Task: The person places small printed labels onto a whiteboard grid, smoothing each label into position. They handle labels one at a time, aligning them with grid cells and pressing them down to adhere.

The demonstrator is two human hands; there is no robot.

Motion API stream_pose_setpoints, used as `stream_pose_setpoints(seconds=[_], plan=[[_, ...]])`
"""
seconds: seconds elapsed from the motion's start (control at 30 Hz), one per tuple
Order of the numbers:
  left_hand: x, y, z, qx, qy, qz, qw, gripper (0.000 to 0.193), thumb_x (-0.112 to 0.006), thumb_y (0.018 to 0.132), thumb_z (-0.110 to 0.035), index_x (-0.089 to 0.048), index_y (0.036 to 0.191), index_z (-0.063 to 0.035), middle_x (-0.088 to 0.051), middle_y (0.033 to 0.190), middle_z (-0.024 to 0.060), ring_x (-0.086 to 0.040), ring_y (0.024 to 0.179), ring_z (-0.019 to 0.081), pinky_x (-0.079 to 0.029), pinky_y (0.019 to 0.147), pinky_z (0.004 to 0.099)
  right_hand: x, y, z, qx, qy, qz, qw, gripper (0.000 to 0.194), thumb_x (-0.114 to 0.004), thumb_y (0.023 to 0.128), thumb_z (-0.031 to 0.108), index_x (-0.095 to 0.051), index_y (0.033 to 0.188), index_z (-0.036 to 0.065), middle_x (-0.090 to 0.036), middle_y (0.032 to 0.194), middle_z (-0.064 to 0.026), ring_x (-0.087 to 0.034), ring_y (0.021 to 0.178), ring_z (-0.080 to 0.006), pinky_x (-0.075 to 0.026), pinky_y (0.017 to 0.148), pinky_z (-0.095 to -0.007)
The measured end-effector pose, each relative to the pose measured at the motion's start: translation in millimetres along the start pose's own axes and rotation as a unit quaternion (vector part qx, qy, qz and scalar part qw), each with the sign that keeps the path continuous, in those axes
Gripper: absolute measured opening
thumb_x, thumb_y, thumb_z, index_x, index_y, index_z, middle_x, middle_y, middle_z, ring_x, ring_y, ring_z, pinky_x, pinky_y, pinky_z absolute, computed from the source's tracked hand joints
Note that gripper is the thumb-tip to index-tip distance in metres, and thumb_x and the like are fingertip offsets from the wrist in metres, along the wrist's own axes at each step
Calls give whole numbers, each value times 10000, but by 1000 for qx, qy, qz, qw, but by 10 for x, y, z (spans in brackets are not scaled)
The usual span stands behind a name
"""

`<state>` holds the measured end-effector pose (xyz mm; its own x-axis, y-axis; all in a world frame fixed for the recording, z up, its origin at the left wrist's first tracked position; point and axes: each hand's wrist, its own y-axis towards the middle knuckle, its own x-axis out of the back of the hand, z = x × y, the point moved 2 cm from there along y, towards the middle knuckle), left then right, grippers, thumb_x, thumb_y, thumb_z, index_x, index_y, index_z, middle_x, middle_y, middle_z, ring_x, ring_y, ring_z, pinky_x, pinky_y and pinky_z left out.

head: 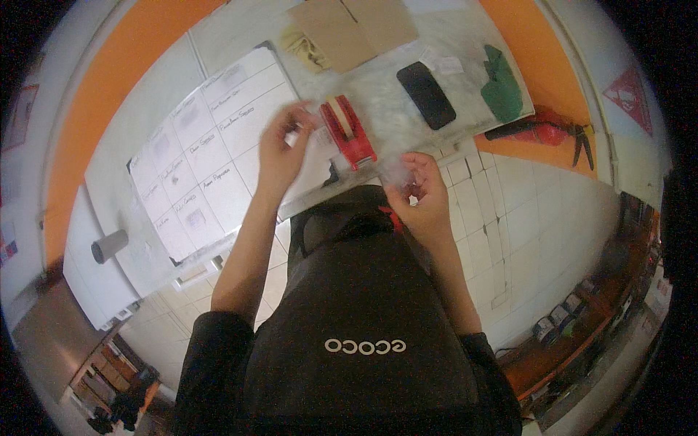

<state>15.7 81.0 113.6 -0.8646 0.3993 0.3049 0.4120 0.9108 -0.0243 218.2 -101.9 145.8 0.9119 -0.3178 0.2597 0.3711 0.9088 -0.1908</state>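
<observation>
A red tape dispenser (349, 133) with a pale roll of tape stands near the front edge of the table, between my hands. My left hand (283, 139) is just left of it, thumb and fingers curled towards each other. Blur hides whether anything is between those fingertips. Beside the dispenser, a clear, small packet-like thing (325, 137) lies close to the left hand. My right hand (422, 191) is at the table's front edge, its fingers closed on a blurred piece of clear plastic (393, 171) near the dispenser's cutting end.
A white board (245, 136) with a drawn grid and handwriting lies under my left arm. Behind are cardboard (354, 32) and a yellow cloth-like thing (305, 50). A black phone (426, 95) and a green piece (501, 87) lie right. A dark cylinder (110, 246) is far left.
</observation>
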Motion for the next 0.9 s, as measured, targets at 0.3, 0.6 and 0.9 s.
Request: stream_pose_setpoints(seconds=[0.3,0.6,0.9], plan=[[44,-870,-509,27,-67,184,980,591,-913,749,-190,-685,1273,-39,-699,1285,103,-654,1171,225,-531,997,361,-250,72,259,95,3,197,976,521,-761,799,20,-610,1297,35,-618,1243,-124,-648,1139,-258,-544,928,-355],[32,-1239,-317,119,-140,139,973,457,-837,855,-110,-672,1272,-22,-704,1202,107,-661,1070,196,-536,930,325,-430,-59,252,-46,233,254,938,617,-727,862,-77,-502,1426,33,-592,1324,-98,-598,1241,-216,-505,1048,-354],[-51,-1461,-176,180,-250,173,936,445,-784,926,-124,-615,1321,-7,-668,1259,79,-639,1115,172,-511,992,335,-545,-193,118,-72,202,256,943,604,-752,865,-75,-465,1388,16,-623,1240,-97,-641,1138,-180,-536,961,-318]])
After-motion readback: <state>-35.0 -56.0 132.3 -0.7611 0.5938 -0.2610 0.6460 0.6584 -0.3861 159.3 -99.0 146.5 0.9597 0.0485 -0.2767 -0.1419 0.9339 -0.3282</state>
